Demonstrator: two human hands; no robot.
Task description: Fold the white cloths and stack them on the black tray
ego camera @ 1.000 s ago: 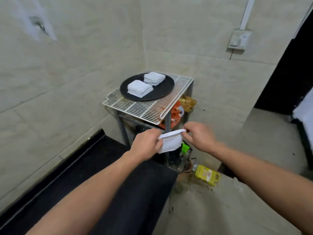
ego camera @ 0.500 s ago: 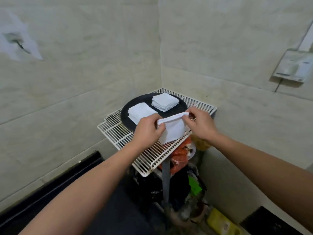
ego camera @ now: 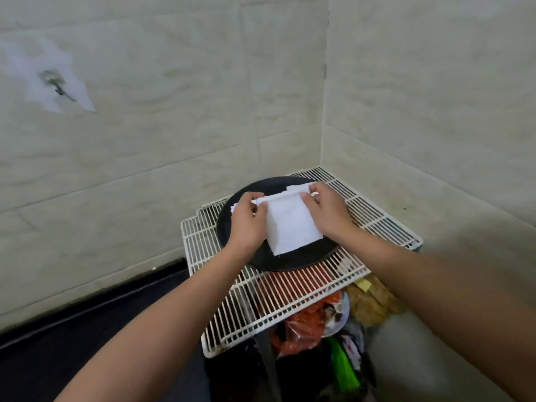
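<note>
**A:** The left hand (ego camera: 246,224) is pinching the folded cloth (ego camera: 293,227) at its 9 o'clock corner and the right hand (ego camera: 324,216) is pinching at 3. It's hanging over the middle of the black tray (ego camera: 304,261) on the wire rack (ego camera: 290,303).

**B:** It's dangling loose though, so I'm guessing a sloppy release is letting it flop open. Or it's landing between the near stack (ego camera: 233,208) peeking out at 10 and the far stack (ego camera: 297,187) at 12, instead of squarely on one.
</note>
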